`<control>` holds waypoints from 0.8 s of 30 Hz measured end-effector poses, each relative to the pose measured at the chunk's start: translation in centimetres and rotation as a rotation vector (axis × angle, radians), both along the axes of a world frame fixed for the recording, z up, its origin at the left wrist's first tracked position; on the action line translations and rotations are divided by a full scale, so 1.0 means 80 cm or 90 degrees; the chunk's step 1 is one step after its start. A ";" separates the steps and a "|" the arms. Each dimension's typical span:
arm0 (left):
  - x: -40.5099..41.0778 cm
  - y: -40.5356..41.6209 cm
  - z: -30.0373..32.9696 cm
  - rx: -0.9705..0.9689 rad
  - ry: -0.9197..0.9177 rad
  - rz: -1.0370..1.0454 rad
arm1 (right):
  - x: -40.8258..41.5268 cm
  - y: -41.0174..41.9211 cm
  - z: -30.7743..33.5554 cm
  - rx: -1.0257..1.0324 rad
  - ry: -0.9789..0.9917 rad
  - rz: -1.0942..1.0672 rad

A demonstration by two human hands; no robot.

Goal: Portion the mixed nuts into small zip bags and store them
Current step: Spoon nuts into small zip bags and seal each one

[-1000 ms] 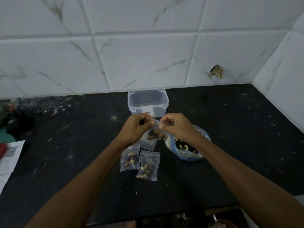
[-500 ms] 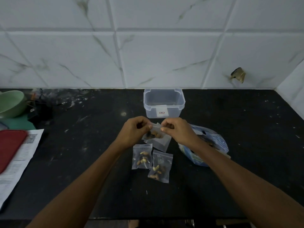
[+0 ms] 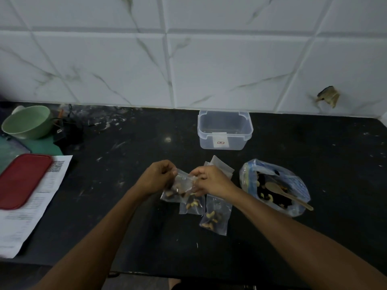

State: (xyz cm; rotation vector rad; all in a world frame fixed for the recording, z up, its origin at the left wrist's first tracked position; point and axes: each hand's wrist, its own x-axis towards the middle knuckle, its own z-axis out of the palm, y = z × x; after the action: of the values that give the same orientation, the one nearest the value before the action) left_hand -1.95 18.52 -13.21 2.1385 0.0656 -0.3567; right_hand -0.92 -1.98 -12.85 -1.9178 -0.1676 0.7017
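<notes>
Just below the centre of the frame, a small zip bag [image 3: 179,186] holding nuts hangs between the two hands: the left hand [image 3: 156,178] pinches its top edge on the left, the right hand [image 3: 211,181] pinches it on the right, fingers of both curled over the seal. Directly beneath lie two filled bags [image 3: 215,214] flat on the black counter [image 3: 125,227], side by side and touching (cashews show pale through the plastic). A few empty bags [image 3: 219,165] peek out just behind the right hand. Right of centre sits the large bag of mixed nuts [image 3: 274,187], open, a wooden spoon [image 3: 287,194] resting in it with its handle poking out lower right. Above centre, near the tiled wall, stands a clear lidless container [image 3: 225,130].
</notes>
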 end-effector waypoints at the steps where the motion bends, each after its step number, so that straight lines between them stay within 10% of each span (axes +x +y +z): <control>1: -0.001 0.005 -0.007 -0.001 0.037 0.011 | 0.000 -0.001 -0.003 -0.006 0.019 -0.009; 8: -0.010 0.028 -0.052 -0.024 0.196 0.128 | 0.021 -0.040 -0.024 -0.299 -0.140 -0.132; 17: -0.003 0.017 -0.055 0.304 0.071 0.011 | 0.027 -0.054 -0.045 -0.524 -0.317 -0.015; 24: -0.010 0.009 -0.059 0.316 0.053 0.023 | 0.028 -0.045 -0.065 -0.595 -0.348 0.013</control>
State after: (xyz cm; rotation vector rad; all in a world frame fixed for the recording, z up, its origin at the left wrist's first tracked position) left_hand -2.72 19.28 -17.95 2.6058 0.2632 -0.4433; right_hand 1.32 -5.58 -18.05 -2.9871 -0.2184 0.2383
